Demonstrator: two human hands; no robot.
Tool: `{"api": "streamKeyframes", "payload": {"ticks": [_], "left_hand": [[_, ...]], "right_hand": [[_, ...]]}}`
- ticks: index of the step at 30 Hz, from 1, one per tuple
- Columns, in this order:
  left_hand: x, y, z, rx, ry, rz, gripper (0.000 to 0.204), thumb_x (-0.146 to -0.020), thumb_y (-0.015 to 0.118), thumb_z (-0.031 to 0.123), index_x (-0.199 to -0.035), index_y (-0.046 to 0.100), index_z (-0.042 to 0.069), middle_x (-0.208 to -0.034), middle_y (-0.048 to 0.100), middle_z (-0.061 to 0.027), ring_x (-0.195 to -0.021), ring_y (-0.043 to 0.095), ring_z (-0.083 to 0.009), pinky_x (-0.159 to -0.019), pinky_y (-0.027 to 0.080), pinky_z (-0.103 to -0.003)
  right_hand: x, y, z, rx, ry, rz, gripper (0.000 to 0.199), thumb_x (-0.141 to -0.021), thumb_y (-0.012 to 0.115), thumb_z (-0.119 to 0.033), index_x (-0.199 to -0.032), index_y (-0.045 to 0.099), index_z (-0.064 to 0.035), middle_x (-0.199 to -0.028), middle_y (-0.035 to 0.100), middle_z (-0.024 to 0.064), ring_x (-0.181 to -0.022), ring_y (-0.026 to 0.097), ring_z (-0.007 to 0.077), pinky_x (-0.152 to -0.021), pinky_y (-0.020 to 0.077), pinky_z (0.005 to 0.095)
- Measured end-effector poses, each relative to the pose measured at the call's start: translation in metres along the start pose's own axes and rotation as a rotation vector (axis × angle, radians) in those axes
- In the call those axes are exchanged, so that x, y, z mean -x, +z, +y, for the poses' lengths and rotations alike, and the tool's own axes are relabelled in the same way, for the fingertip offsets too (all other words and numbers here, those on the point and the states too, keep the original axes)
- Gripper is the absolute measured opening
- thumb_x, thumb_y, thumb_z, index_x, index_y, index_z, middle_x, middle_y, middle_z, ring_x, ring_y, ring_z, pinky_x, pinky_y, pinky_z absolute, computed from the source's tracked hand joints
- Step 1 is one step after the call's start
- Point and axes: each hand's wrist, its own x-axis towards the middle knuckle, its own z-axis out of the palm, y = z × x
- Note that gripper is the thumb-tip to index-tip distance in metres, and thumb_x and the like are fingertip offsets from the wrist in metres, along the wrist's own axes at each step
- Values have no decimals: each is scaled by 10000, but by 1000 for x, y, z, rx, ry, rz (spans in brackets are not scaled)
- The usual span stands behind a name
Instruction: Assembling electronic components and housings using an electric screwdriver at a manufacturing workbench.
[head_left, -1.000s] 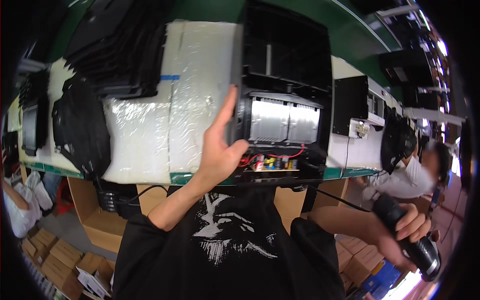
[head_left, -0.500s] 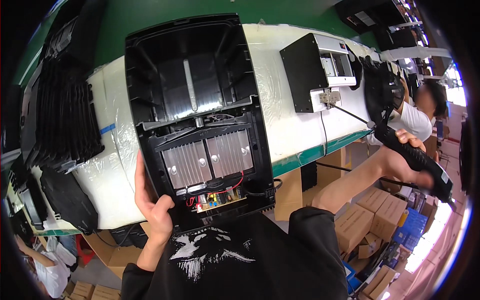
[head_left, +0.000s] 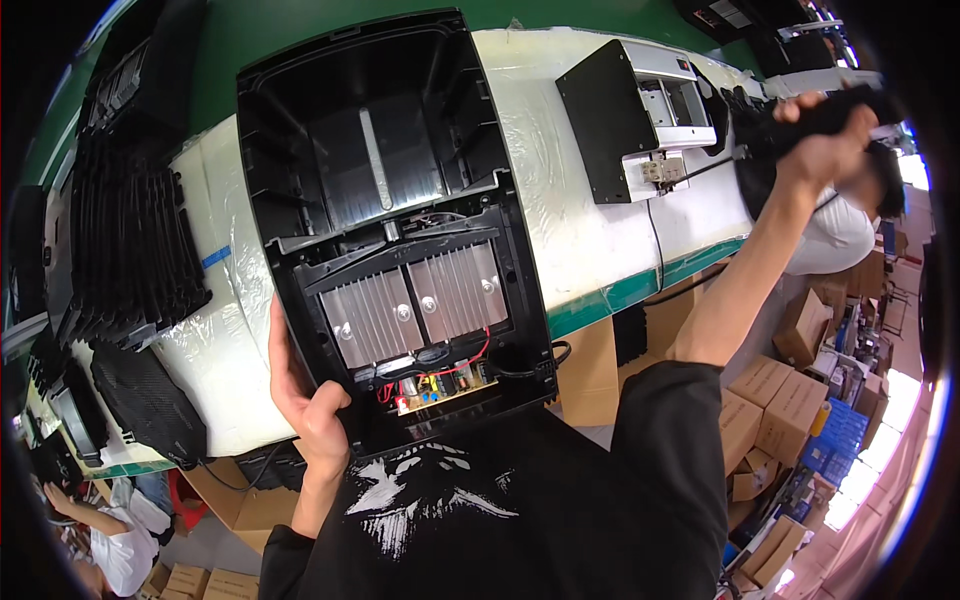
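Note:
Along its left edge, my left hand (head_left: 315, 415) grips a large open black plastic housing (head_left: 375, 130), which stands tilted in front of me. Two silver finned heat sinks (head_left: 455, 298) sit in its lower half, above a small circuit board (head_left: 440, 390) with red wires. Out to the far right, my right hand (head_left: 825, 155) is wrapped round a black electric screwdriver (head_left: 765, 138), blurred by motion. The screwdriver's long thin bit reaches left to the outlet block (head_left: 662, 172) of a black-and-white screw feeder (head_left: 600, 125). Whether the tip carries a screw cannot be made out.
Stacked black plastic panels (head_left: 135, 240) stand at the left on the plastic-covered bench (head_left: 225, 350), with a ribbed black cover (head_left: 150, 400) nearer me. Cardboard boxes (head_left: 790, 425) fill the floor at right. A co-worker (head_left: 115, 535) is at the lower left, another behind my right hand.
My right hand has risen with the screwdriver, its bit still at the feeder's outlet. The housing, held by my left hand, appears slightly higher in view.

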Motion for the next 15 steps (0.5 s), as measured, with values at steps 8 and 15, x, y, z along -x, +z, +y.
{"api": "streamKeyframes", "payload": {"ticks": [8, 15], "left_hand": [[-3, -1, 0, 127, -5, -80, 889, -487, 379, -31, -1365, 251, -85, -1376, 349, -183, -1282, 336, -239, -1061, 201, -283], [-2, -9, -1, 105, 34, -76, 891, -492, 381, -32, -1372, 242, -78, -1386, 333, -195, -1287, 336, -265, -1065, 214, -310]], "right_hand": [[22, 7, 9, 38, 103, -25, 429, -917, 375, -435, -1080, 471, -49, -624, 497, 103, -466, 465, 206, -437, 394, 318], [28, -45, -80, -194, 58, -377, 635, -761, 407, -612, -929, 489, -5, -663, 464, 65, -573, 469, 194, -553, 391, 325]]}}
